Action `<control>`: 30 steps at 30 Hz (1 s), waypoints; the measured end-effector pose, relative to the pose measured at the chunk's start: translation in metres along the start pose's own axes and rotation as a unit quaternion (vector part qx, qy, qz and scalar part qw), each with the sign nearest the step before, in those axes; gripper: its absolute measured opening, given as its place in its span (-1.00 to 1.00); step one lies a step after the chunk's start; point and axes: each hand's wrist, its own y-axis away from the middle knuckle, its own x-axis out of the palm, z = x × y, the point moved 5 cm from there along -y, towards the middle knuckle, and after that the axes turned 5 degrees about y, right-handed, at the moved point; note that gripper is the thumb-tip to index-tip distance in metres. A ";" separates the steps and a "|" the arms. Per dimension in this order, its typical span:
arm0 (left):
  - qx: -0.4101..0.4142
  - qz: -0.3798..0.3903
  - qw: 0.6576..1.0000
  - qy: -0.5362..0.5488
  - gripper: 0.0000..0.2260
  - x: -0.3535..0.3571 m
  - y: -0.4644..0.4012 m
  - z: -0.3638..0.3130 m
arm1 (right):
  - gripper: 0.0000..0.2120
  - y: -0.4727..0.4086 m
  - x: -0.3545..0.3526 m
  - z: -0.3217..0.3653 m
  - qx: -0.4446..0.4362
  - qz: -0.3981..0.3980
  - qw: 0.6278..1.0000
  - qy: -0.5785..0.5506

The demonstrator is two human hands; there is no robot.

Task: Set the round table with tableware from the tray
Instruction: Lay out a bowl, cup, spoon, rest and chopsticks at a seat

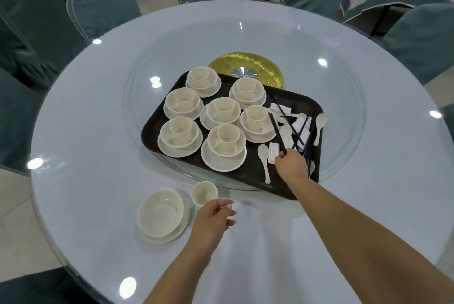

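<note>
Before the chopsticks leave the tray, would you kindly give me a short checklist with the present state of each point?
1. Right hand grips black chopsticks: ok.
2. A full pair is held: cannot tell; the sticks overlap.
3. Held chopsticks free of the loose pile of spoons, rests and chopsticks: not ok; their tips lie beside it.
4. Bowl on plate and cup already set at the near place: ok.
5. Left hand empty, hovering near the cup: ok.
6. Bare table right of the cup for the chopsticks: ok.
</note>
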 end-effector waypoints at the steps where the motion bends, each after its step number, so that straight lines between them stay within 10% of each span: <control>1: -0.001 -0.003 1.000 0.003 -0.88 -0.001 -0.001 -0.001 | -0.85 -0.004 0.002 0.002 -0.007 0.004 1.000 0.027; 30: -0.030 -0.017 0.999 0.009 -0.87 -0.010 -0.021 -0.008 | -0.78 -0.029 0.031 -0.005 0.084 0.008 0.996 0.023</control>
